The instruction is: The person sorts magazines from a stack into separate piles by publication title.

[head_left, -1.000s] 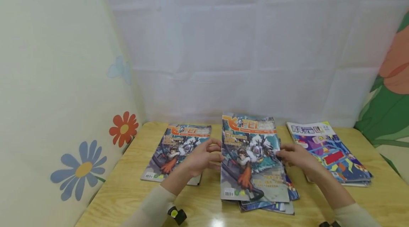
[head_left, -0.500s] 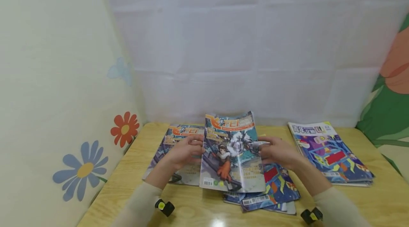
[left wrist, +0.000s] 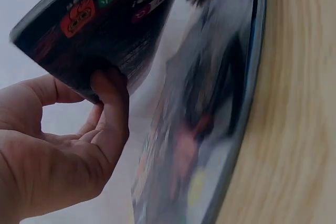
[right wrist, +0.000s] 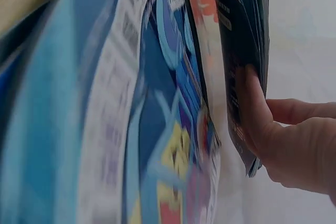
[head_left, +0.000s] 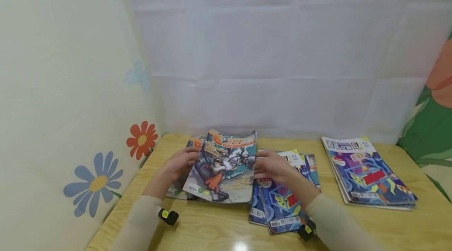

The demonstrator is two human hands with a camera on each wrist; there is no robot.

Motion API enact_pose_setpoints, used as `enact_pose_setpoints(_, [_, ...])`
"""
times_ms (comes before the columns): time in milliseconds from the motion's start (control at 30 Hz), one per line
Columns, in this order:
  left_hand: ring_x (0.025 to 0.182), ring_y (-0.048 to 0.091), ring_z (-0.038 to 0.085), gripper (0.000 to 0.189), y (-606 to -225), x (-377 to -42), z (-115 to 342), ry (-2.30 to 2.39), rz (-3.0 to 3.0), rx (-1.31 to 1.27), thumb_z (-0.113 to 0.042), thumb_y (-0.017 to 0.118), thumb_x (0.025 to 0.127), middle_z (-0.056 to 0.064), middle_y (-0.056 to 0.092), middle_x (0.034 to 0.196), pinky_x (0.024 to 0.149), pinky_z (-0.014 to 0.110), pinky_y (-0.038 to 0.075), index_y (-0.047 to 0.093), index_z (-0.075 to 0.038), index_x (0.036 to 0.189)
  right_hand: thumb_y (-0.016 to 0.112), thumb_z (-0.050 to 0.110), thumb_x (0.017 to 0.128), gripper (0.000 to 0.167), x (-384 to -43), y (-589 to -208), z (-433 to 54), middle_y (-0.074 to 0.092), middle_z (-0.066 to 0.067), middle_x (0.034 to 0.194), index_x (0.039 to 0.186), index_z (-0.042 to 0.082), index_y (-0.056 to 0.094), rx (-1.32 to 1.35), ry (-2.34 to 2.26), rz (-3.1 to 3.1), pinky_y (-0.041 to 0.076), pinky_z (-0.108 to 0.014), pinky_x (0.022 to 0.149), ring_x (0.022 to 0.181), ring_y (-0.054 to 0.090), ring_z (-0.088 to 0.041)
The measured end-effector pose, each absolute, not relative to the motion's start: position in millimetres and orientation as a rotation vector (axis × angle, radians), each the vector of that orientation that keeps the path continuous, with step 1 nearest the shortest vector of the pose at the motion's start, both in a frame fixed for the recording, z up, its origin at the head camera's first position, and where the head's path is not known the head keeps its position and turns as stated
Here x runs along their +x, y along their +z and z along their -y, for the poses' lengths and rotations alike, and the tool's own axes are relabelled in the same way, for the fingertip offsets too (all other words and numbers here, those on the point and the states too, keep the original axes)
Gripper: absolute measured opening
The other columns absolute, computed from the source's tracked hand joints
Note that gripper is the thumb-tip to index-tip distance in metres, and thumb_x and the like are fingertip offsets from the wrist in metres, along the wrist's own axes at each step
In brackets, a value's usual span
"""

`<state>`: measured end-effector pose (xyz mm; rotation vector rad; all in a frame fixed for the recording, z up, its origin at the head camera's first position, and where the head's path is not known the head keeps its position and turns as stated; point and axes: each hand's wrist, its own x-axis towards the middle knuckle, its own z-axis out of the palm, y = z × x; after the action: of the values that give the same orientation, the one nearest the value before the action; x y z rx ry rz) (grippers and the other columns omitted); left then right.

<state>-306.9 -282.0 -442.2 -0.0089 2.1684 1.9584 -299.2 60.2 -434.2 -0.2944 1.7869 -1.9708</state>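
Both hands hold one magazine (head_left: pixel 226 172) with an orange title and a red-skirted figure on its cover. My left hand (head_left: pixel 181 162) pinches its left edge, thumb and fingers on opposite faces in the left wrist view. At the right edge, my right hand (head_left: pixel 275 168) grips it likewise; the right wrist view shows the magazine (right wrist: pixel 244 51) raised, its dark back cover facing down. Below it lies a matching magazine (left wrist: pixel 194 129), mostly covered in the head view. Under my right forearm, several blue-purple magazines (head_left: pixel 286 208) lie in a loose, fanned pile.
At the right of the wooden table (head_left: pixel 212 227) stands a stack of blue-purple magazines (head_left: pixel 370 172). A white cloth (head_left: pixel 226 47) hangs behind the table. The left wall (head_left: pixel 70 86) carries painted flowers.
Both hands have carried the orange-titled magazine leftward from above the middle pile to above the matching magazine at left. The blue-purple magazines of the middle pile now show.
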Motion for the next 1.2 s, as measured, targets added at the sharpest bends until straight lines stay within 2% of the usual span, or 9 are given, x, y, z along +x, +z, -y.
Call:
enact_pose_setpoints(133, [0.071,0.052,0.01,0.053,-448.0,-311.1,304.5,1.924,-2.205,-0.07,-0.003,0.053,0.096,0.009,0.06,0.109,0.067,0.03,0.052,0.038,0.009,0.146,0.047,-0.016,0.091,0.058,-304.3,-439.2,-29.8,0.064,-0.036,0.116,0.148,-0.016,0.033,-0.248,-2.002,-1.741,0.057,-0.051,0.085,0.107,0.065,-0.047])
enact_pose_setpoints(267, [0.078,0.057,0.013,0.054,-448.5,-310.2,319.7,1.858,-2.274,-0.138,-0.006,0.055,0.096,0.012,0.061,0.114,0.069,0.031,0.053,0.039,0.007,0.147,0.046,-0.02,0.086,0.061,-310.3,-445.7,-6.2,0.064,-0.037,0.114,0.146,-0.016,0.035,-0.189,-2.034,-1.728,0.057,-0.053,0.084,0.105,0.066,-0.048])
enact_pose_setpoints(433, [0.085,0.065,0.018,0.051,-446.3,-306.6,329.9,1.803,-2.332,-0.188,-0.012,0.059,0.098,0.01,0.068,0.103,0.073,0.035,0.056,0.042,0.006,0.143,0.046,-0.022,0.084,0.059,-312.6,-450.2,11.8,0.065,-0.037,0.109,0.143,-0.018,0.038,-0.123,-2.037,-1.776,0.058,-0.052,0.079,0.1,0.067,-0.048])
enact_pose_setpoints(600, [0.082,0.062,0.019,0.048,-445.9,-303.9,336.0,1.764,-2.376,-0.253,-0.013,0.06,0.098,0.01,0.066,0.099,0.071,0.035,0.055,0.045,0.004,0.141,0.046,-0.023,0.084,0.058,-313.4,-450.6,22.0,0.066,-0.036,0.108,0.141,-0.019,0.04,-0.099,-2.038,-1.771,0.059,-0.051,0.079,0.097,0.069,-0.045])
enact_pose_setpoints(833, [0.092,0.06,0.026,0.048,-444.5,-302.4,335.7,1.671,-2.496,-0.332,-0.015,0.062,0.099,0.021,0.059,0.121,0.073,0.036,0.054,0.05,0.007,0.14,0.049,-0.02,0.09,0.057,-315.3,-451.4,23.9,0.062,-0.038,0.114,0.145,-0.02,0.033,-0.106,-2.015,-1.75,0.056,-0.051,0.086,0.104,0.066,-0.048])
enact_pose_setpoints(933, [0.09,0.06,0.026,0.046,-445.1,-303.1,333.5,1.603,-2.567,-0.339,-0.014,0.062,0.097,0.022,0.059,0.12,0.069,0.034,0.054,0.055,0.008,0.137,0.052,-0.015,0.093,0.055,-312.8,-449.2,19.4,0.059,-0.038,0.119,0.143,-0.023,0.032,-0.112,-1.974,-1.787,0.056,-0.049,0.089,0.107,0.064,-0.047])
enact_pose_setpoints(1067, [0.079,0.057,0.024,0.042,-447.4,-303.7,331.0,1.507,-2.679,-0.331,-0.007,0.06,0.092,0.021,0.06,0.113,0.062,0.032,0.049,0.059,0.01,0.131,0.054,-0.008,0.095,0.046,-304.1,-440.6,10.3,0.06,-0.037,0.121,0.136,-0.025,0.041,-0.169,-1.901,-1.884,0.055,-0.046,0.093,0.108,0.065,-0.043])
enact_pose_setpoints(1200, [0.09,0.057,0.03,0.038,-443.4,-301.9,330.0,1.339,-2.794,-0.339,-0.008,0.057,0.095,0.025,0.059,0.119,0.073,0.038,0.051,0.06,0.011,0.128,0.053,0.0,0.1,0.043,-295.5,-430.7,-1.1,0.059,-0.036,0.126,0.135,-0.023,0.047,-0.286,-1.799,-2.002,0.052,-0.046,0.096,0.112,0.064,-0.042])
